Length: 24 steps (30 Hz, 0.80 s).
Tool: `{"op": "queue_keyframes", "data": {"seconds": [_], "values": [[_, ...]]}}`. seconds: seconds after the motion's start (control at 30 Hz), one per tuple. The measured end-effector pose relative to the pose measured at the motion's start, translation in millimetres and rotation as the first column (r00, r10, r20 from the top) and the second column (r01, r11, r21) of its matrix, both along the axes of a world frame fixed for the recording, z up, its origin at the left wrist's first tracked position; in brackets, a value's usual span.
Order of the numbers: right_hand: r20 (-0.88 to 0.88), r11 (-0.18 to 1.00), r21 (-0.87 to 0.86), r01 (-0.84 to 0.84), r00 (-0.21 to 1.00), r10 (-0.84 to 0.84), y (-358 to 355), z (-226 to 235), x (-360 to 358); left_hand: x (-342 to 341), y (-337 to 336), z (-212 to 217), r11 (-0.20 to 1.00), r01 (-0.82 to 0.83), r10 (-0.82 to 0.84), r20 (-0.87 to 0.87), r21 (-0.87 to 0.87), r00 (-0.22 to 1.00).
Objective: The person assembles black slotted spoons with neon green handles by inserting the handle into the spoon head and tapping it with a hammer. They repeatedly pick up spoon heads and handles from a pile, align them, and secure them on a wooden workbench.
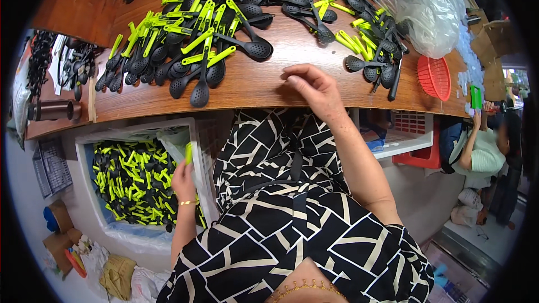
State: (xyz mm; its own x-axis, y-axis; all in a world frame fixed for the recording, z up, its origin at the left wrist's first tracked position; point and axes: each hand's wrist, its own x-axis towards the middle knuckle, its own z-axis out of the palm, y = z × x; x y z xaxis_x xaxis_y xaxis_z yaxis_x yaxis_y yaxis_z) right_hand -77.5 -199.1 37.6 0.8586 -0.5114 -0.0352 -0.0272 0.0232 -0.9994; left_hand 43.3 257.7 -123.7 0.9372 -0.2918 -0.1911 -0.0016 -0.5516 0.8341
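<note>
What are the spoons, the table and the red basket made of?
The spoons look like plastic: smooth black bowls, evenly coloured green handles. The table looks like shiny wood, from its brown grain, though it could be laminate. The red basket is probably smooth moulded plastic, with even slots.

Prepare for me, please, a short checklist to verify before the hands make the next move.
1. Left hand holds a lime-green piece: ok.
2. Its grip is firm: cannot tell from this view.
3. Right hand is free: ok, nothing visible in it.
4. White bin shows its contents: ok, many lime-green and black pieces.
5. Spoons on the table lie separately: not ok, many overlap.
</note>
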Motion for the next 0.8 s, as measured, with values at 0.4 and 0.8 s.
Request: {"op": "queue_keyframes", "data": {"seconds": [0.4, 0.8], "values": [[-0.017, 0.201, -0.977, 0.067, 0.921, -0.390, -112.8, 8.3, 16.3, -73.5, 195.7, -112.1, 0.373, 0.342, 0.095, -0.402, 0.863, 0.911], [0.060, 0.738, -0.460, 0.494, 0.846, -0.529, -91.3, 2.8, -29.9, 54.9, 94.6, -23.4, 0.845, -0.292, 0.168, 0.295, 0.448, 0.941]]}}
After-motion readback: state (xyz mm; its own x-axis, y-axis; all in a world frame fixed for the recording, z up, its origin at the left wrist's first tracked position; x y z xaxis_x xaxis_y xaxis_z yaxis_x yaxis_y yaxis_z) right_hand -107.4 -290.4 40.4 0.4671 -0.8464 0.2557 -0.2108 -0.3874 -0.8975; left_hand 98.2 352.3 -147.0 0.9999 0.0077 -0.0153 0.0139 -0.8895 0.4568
